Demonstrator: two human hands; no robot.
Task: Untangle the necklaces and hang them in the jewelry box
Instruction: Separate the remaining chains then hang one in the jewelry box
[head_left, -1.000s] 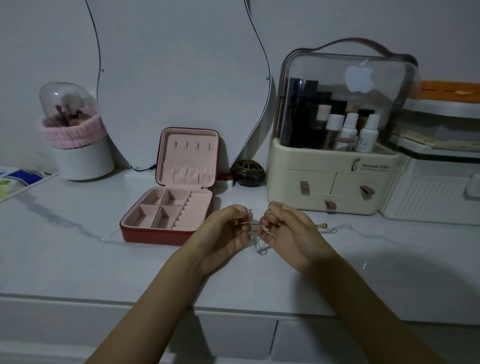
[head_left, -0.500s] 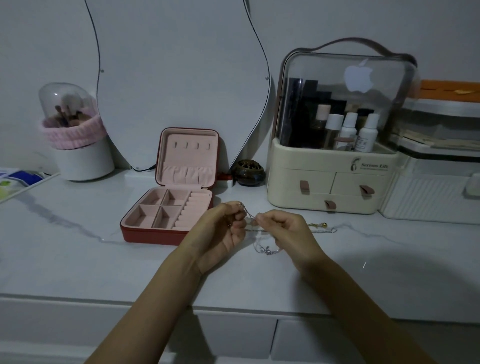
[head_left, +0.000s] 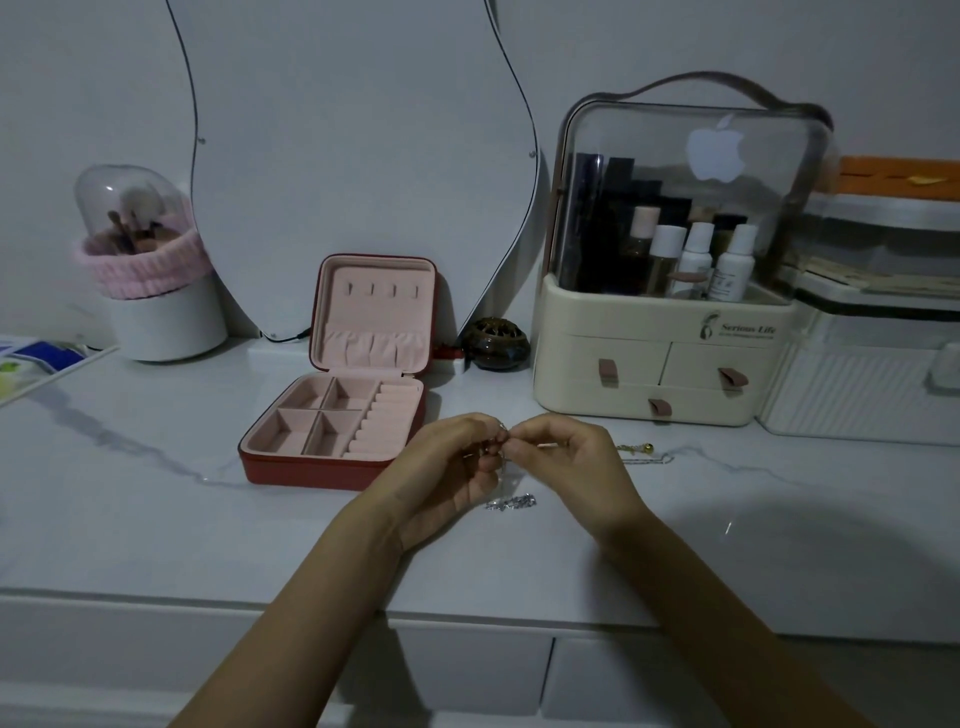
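Note:
My left hand (head_left: 447, 478) and my right hand (head_left: 574, 467) meet fingertip to fingertip above the white tabletop, both pinching a thin silver necklace (head_left: 511, 501). Its chain hangs down between them and ends in a small sparkling bunch on the table. A second, gold necklace (head_left: 641, 451) with a small bead lies on the table just right of my right hand. The red jewelry box (head_left: 332, 470) stands open to the left of my hands, its pink lid upright with a row of small hooks (head_left: 382, 290) that carry nothing.
A cream cosmetic organiser (head_left: 660, 374) with drawers and a clear hood stands behind my hands at the right. A white brush holder (head_left: 161, 322) sits far left, a small dark round pot (head_left: 496, 344) beside the box, a curved mirror (head_left: 353, 156) against the wall.
My hands have drawn close together again, fingertips meeting. The silver chain's hanging loop has dropped lower, and its bunched end now lies on the table.

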